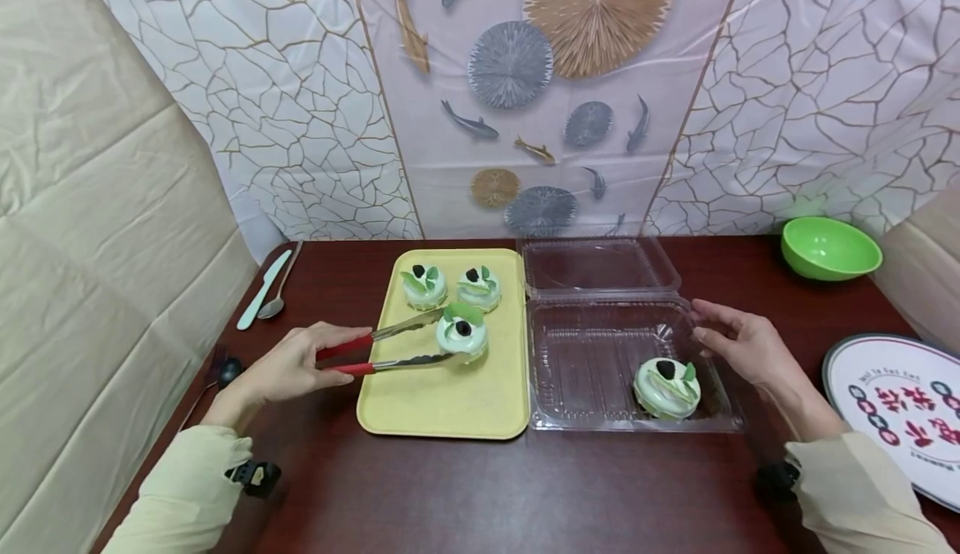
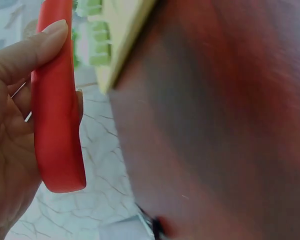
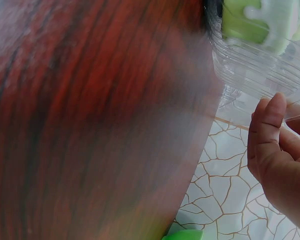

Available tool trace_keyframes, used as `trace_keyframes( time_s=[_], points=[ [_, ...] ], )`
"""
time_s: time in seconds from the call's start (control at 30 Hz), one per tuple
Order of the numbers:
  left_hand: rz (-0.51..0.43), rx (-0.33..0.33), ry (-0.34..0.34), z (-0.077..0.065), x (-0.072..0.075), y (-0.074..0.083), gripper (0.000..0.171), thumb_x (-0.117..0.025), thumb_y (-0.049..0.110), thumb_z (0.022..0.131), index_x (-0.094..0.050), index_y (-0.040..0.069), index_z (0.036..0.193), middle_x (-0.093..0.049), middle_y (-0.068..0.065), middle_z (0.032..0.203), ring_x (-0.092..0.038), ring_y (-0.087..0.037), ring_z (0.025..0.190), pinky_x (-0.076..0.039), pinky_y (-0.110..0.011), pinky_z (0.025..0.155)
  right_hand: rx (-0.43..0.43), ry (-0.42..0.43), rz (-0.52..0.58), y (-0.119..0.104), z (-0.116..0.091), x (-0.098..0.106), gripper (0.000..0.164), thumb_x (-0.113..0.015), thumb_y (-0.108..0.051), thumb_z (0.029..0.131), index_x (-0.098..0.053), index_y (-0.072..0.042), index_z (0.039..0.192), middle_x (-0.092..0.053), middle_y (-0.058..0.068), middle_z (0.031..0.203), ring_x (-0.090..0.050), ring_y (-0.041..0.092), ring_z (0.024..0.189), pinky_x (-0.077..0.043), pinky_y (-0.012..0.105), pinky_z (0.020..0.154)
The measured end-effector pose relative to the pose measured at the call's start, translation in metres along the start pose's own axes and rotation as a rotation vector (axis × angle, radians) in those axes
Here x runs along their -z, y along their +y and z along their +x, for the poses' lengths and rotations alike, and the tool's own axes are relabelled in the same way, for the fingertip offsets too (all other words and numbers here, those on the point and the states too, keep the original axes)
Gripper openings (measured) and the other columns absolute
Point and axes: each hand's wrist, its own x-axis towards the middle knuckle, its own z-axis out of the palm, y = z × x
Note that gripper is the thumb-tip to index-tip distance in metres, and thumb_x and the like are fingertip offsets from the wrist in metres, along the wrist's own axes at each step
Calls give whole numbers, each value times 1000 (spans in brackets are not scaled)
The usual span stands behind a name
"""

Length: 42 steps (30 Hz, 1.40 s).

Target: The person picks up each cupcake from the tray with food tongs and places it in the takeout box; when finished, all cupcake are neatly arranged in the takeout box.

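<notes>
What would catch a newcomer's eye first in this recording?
Probably the red tongs in the left hand, their arms on either side of the front cake at the yellow tray. Next, the lone cake in the near right corner of the open clear box, whose right edge the right hand pinches. Then the bright green bowl at the table's far right corner.

- Cut off?
- White plate (image 1: 900, 416), head view, right edge. Tongs (image 2: 57, 110), left wrist view, top edge.
- Hidden?
- Tong handles (image 1: 347, 346), partly, by left hand (image 1: 296, 362).
- Blurred?
- Tabletop (image 2: 200, 125), left wrist view.
</notes>
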Motion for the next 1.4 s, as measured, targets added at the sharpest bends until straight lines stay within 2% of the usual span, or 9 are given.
trace_keyframes(
  time_s=[0.23,0.37,0.47,0.63,0.8,0.9,1.0,1.2,1.4],
  points=[
    [-4,-110,52,41,4,32,60,-83,9,75,-63,10,132,-70,-7,124,-62,-22,111,-49,-33,86,-6,8,-25,-2,2,-1,49,-56,2,95,-41,18,138,-66,-16,104,-58,-13,78,-54,19,63],
    [-19,-178,-3,72,-4,57,60,-81,11,77,-62,8,133,-67,-9,129,-61,-25,117,-49,-39,95,-3,4,-21,-1,3,-2,48,-56,2,95,-41,18,138,-67,-14,104,-58,-13,78,-54,19,62],
    [-32,-227,-60,94,-17,73,58,-79,12,80,-60,6,135,-63,-11,133,-59,-28,124,-45,-45,104,1,4,-36,-2,3,-3,48,-56,2,95,-42,18,138,-69,2,110,-57,-14,79,-54,19,62],
    [-15,-255,-119,121,-39,90,57,-77,14,82,-59,6,135,-62,-12,135,-57,-28,128,-40,-46,110,-1,1,-31,-3,4,-5,48,-55,3,95,-41,18,138,-69,12,112,-57,-15,79,-54,19,63],
    [29,-250,-142,136,-52,99,58,-78,14,80,-60,11,135,-65,-7,132,-62,-23,121,-46,-39,103,-3,-3,-44,-5,5,-6,47,-55,2,95,-42,17,138,-56,40,123,-57,-13,79,-54,19,63],
    [50,-242,-157,142,-55,104,59,-78,14,79,-60,12,135,-66,-4,130,-65,-20,115,-49,-36,97,0,5,-54,-5,5,-5,47,-55,3,95,-43,17,137,-60,36,119,-57,-14,80,-54,19,63],
    [67,-226,-179,147,-55,109,59,-79,15,79,-60,11,135,-67,-4,129,-66,-17,95,-49,-30,84,4,15,-61,-4,5,-4,46,-56,3,94,-44,18,137,-63,31,116,-56,-15,80,-54,19,63],
    [98,-212,-225,156,-59,118,59,-78,16,80,-59,10,135,-65,-5,131,-48,-9,69,-39,-22,67,-2,14,-59,-3,4,-4,47,-55,3,95,-42,18,138,-56,41,122,-56,-16,80,-54,19,63],
    [128,-212,-256,163,-61,124,60,-77,17,79,-59,11,136,-66,-6,129,-31,-7,51,-29,-19,51,-23,4,-65,-3,1,-2,48,-54,2,96,-41,16,140,-53,41,126,-55,-16,80,-54,19,64]
  ],
)
